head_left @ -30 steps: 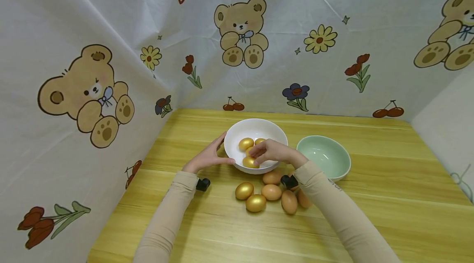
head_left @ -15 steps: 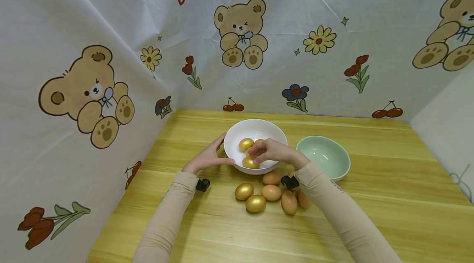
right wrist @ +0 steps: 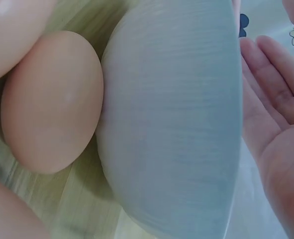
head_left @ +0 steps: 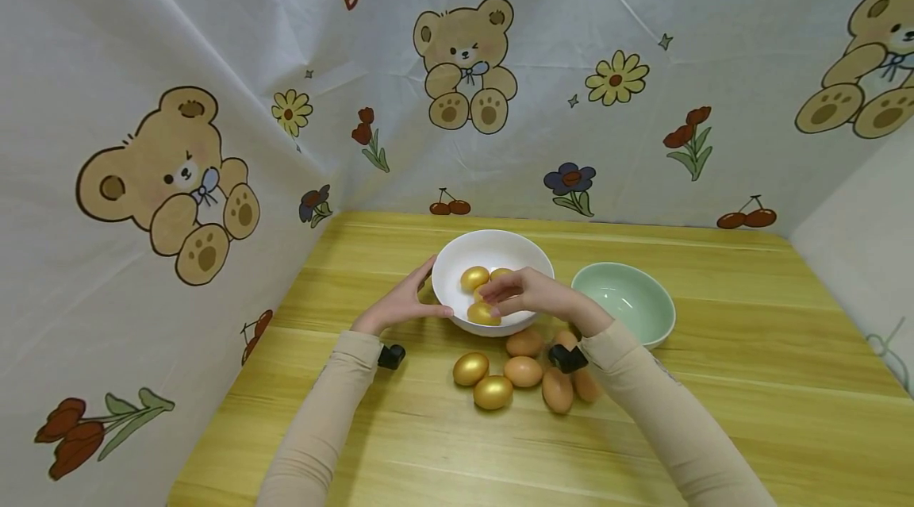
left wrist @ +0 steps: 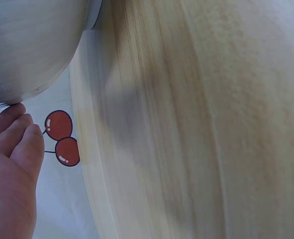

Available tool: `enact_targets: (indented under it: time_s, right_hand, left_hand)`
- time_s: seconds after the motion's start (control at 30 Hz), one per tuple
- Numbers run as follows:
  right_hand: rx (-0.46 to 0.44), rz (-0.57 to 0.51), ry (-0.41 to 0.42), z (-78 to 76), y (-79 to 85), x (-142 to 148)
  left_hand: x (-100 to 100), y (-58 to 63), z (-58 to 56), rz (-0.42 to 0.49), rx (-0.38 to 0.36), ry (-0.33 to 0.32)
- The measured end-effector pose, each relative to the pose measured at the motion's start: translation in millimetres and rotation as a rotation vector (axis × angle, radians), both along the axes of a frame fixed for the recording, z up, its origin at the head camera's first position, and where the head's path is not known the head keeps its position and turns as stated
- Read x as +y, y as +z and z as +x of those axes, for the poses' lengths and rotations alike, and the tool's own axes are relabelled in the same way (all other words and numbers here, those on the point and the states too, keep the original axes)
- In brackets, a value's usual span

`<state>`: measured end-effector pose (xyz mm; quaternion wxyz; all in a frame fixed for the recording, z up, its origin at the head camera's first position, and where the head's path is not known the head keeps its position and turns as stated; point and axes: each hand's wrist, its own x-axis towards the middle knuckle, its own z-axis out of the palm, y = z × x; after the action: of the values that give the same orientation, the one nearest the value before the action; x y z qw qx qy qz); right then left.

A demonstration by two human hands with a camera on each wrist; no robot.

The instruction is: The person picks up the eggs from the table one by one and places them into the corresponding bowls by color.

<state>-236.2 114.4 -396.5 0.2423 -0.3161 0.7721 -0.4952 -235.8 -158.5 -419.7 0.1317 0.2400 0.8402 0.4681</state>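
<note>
A white bowl holds several golden eggs. My left hand rests against its left side, thumb along the front rim and straight fingers on the outer wall; the left wrist view shows those fingertips at the curved wall. My right hand is over the bowl, fingers extended and spread from the thumb, with the thumb tip right at the front golden egg. In the right wrist view the palm shows nothing in it, and the bowl's wall hides part of the fingers.
Two golden eggs and several brown eggs lie on the wooden table in front of the bowl. One brown egg sits close against the bowl's wall. A pale green bowl stands to the right, partly behind the right forearm.
My right wrist and forearm have shifted slightly right, uncovering more of a brown egg behind the wrist camera. The left hand and the bowl have stayed in place.
</note>
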Motion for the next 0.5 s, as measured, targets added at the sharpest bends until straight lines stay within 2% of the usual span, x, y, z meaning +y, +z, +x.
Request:
enact_targets:
  time_s: [0.17, 0.5]
  right_hand:
    - [0.005, -0.022, -0.003, 6.4, 2.2, 6]
    - [-0.054, -0.099, -0.015, 26.4, 0.3, 15]
  left_hand:
    - [0, -0.2, 0.1, -0.004, 0.006, -0.001]
    - [1, 0.4, 0.6, -0.005, 0.030, -0.005]
